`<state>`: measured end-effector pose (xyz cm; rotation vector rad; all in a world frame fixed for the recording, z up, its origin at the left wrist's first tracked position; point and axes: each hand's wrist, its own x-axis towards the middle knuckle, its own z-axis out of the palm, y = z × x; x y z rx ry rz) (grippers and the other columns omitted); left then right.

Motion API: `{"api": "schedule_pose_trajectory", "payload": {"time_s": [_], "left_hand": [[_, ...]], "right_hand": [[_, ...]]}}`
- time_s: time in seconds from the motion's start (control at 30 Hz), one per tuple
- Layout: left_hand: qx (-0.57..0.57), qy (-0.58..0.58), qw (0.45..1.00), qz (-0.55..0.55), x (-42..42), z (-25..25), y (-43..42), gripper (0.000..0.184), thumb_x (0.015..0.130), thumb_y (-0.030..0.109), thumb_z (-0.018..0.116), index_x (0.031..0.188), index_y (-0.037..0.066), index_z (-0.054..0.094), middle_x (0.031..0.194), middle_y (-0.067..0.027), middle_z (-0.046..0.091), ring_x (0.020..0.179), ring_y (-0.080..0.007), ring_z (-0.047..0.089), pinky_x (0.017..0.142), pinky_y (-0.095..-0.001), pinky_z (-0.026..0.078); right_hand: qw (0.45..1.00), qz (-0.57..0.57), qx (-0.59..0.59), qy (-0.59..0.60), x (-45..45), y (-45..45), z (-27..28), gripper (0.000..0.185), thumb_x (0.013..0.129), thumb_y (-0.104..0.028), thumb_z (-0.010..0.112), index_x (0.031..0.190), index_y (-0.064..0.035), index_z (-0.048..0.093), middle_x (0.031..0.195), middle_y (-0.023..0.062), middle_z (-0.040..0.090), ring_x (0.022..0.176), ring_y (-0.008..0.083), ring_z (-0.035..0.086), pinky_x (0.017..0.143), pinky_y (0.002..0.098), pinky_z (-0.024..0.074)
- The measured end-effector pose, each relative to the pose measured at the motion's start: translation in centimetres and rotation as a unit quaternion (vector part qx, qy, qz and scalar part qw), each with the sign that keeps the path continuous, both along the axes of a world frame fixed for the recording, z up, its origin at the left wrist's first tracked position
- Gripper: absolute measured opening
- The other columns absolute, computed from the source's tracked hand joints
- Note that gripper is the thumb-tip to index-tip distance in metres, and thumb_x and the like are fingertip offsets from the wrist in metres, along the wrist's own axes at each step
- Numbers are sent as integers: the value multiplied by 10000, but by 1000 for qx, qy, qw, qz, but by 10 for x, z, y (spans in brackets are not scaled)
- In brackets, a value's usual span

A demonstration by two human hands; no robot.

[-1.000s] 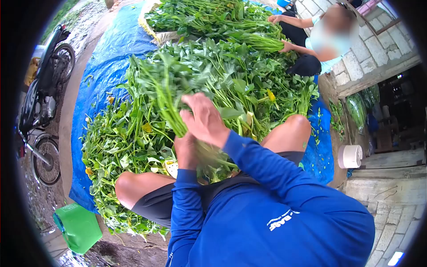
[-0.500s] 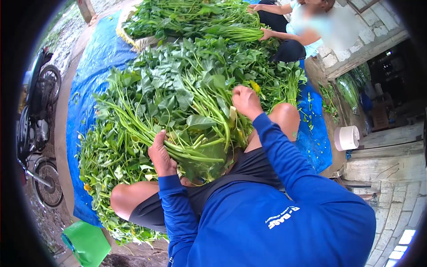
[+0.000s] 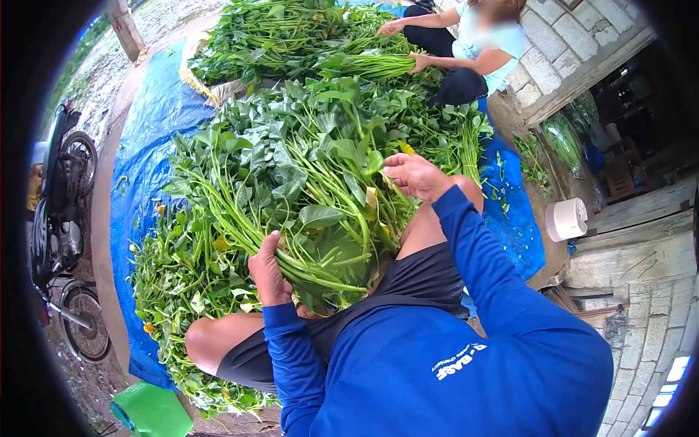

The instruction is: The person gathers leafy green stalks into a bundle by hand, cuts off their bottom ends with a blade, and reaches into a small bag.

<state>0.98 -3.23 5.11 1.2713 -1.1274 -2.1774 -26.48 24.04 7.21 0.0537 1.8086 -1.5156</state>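
Observation:
Long green stems form a bunch that my left hand grips near its lower end, the leaves pointing up and left. To the right, my right hand has its thumb and fingers pinched on a green stem with a leaf at the edge of the pile. A broad heap of leafy greens spreads in front of my crossed legs and on both sides. Loose stems lie between my two hands.
Beneath the greens lies a blue tarp. A co-worker sits at the upper right, both hands at another bundle. Around are a motorcycle, a green container, a white bucket and a block wall.
The bunch, held upright between both hands a second ago, now leans left in my left hand. My right hand has moved away to the right, onto a stem. The view has shifted.

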Motion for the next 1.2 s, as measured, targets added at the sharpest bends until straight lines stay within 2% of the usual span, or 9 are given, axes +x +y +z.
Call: {"api": "schedule_pose_trajectory", "payload": {"time_s": [0.17, 0.2, 0.3, 0.47, 0.57, 0.8, 1.03, 1.17, 1.2], "left_hand": [[-2, 12, 1000, -7, 0, -9, -4, 269, 932, 233, 839, 812, 50, 683, 681, -44, 633, 542, -162, 610, 532, -310, 503], [-2, 11, 1000, -8, 0, -7, -4, 269, 933, 234, 840, 815, 49, 684, 681, -43, 632, 543, -162, 610, 532, -310, 505], [1, 16, 1000, -19, 0, -6, 1, 274, 939, 242, 839, 820, 43, 692, 683, -42, 631, 546, -159, 610, 531, -309, 500], [-11, 25, 999, -26, 0, -14, -1, 284, 928, 246, 848, 816, 40, 688, 680, -38, 630, 550, -153, 607, 533, -305, 489], [-7, 32, 999, -30, -1, -14, 1, 282, 927, 244, 846, 817, 38, 688, 679, -37, 630, 551, -149, 603, 533, -301, 482], [-18, 33, 999, -24, -4, -9, 6, 280, 925, 237, 850, 794, 47, 691, 676, -36, 640, 552, -143, 601, 539, -297, 477], [-28, 39, 999, -23, -4, -13, 7, 276, 918, 231, 860, 783, 50, 700, 671, -25, 644, 549, -134, 595, 533, -298, 474], [-27, 40, 998, -26, -7, -8, 10, 271, 914, 218, 871, 783, 54, 699, 681, -15, 641, 548, -129, 590, 536, -301, 488], [-26, 50, 998, -29, -7, -7, 11, 252, 914, 210, 874, 810, 59, 702, 700, -11, 644, 558, -124, 596, 542, -299, 496]], "right_hand": [[980, 19, -183, -75, 19, 26, 67, 321, 1058, -71, 700, 1370, -16, 647, 1105, 67, 749, 937, 160, 761, 706, 302, 622], [979, 13, -191, -65, 30, 25, 87, 363, 1074, -104, 682, 1422, -16, 631, 1079, 58, 735, 863, 128, 732, 663, 287, 602], [986, 47, -154, -37, 15, 43, 72, 317, 1094, -130, 649, 1392, -24, 647, 1033, 34, 715, 776, 97, 680, 593, 261, 560], [990, -49, -6, 136, 16, 50, 65, 254, 1040, -316, 757, 1160, -94, 734, 906, -23, 704, 623, 14, 574, 467, 198, 412], [977, -97, 3, 190, 20, 49, 69, 214, 1050, -295, 739, 1134, -98, 742, 853, -18, 713, 583, 17, 561, 454, 200, 395], [975, -166, -23, 149, 26, 44, 55, 217, 1079, -169, 630, 1286, -111, 662, 933, 40, 714, 593, 45, 570, 459, 204, 392], [992, -88, -91, 32, 34, 40, 63, 218, 1079, -240, 640, 1218, -80, 689, 864, -31, 603, 598, 51, 521, 470, 209, 370], [969, -109, -210, -66, 49, 28, 55, 210, 1083, -257, 678, 1166, -71, 727, 882, -18, 637, 700, 76, 607, 565, 243, 509], [969, -95, -219, -61, 57, 23, 57, 226, 1085, -240, 688, 1198, -51, 741, 925, -13, 672, 784, 89, 653, 671, 267, 571]]}}
